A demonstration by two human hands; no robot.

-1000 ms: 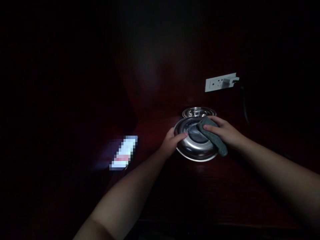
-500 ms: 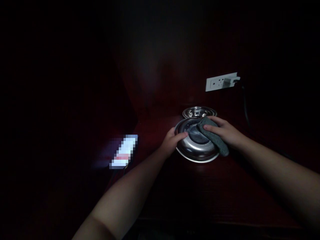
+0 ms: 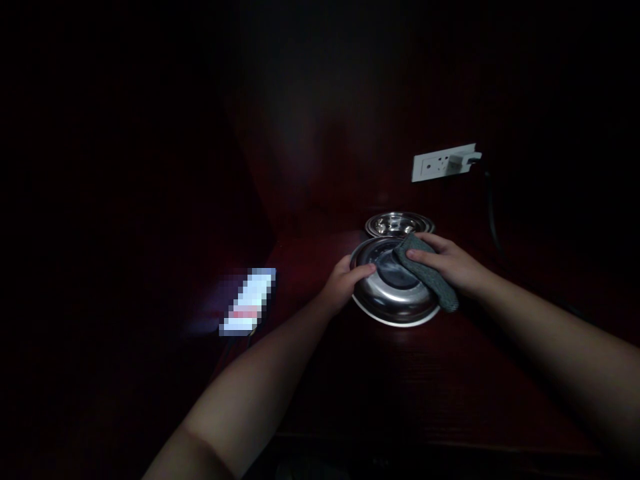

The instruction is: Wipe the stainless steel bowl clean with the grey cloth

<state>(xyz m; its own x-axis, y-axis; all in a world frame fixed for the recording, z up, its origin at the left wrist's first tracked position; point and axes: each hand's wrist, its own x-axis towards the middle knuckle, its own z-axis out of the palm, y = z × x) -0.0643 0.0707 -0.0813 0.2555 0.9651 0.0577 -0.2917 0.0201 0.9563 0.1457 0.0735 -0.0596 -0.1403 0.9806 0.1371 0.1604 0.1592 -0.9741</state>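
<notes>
A shiny steel plate [image 3: 393, 300] is tilted up off the dark red table [image 3: 400, 387]. My left hand [image 3: 344, 283] grips its left rim, thumb over the edge. My right hand [image 3: 450, 263] presses a grey-green cloth [image 3: 426, 272] against the plate's inner face, fingers closed on the cloth. A second steel plate [image 3: 399, 223] lies just behind, partly hidden by the held one.
A white wall socket [image 3: 443, 163] with a plug and a dark cable [image 3: 493, 213] sits on the back panel at the right. A lit, blurred phone screen [image 3: 249, 302] lies at the left. The surroundings are very dark.
Almost nothing differs; the hands, plate and cloth stay in place with only a slight shift of the cloth on the plate.
</notes>
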